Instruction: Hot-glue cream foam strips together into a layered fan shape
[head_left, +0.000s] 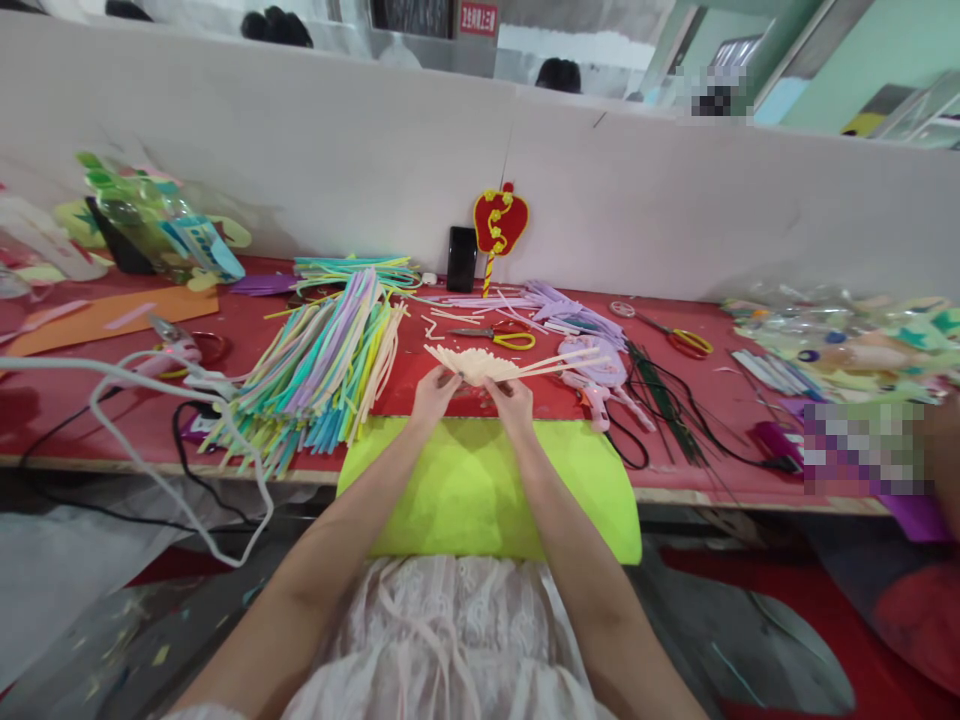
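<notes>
Between my two hands is a fan-shaped piece of cream pipe cleaners [480,364], its folded strips packed side by side. My left hand [436,392] pinches its left lower edge. On the other side, the fingers of my right hand [511,400] grip the right lower edge. A few long loose ends stretch out to the right past my right hand. Just behind the piece lie yellow-and-red handled scissors [504,337] and short cut bits of cream pipe cleaner [455,318]. Below my wrists a lime-green sheet [480,490] hangs over the table's front edge.
Left stands a large heap of coloured pipe cleaners [322,370], near pliers [169,335] and a white cable frame [180,480]. A pink glue gun [596,400] with a black cord lies right. Behind are a phone [462,260] and a red fan-shaped ornament [500,222] against the partition [337,150].
</notes>
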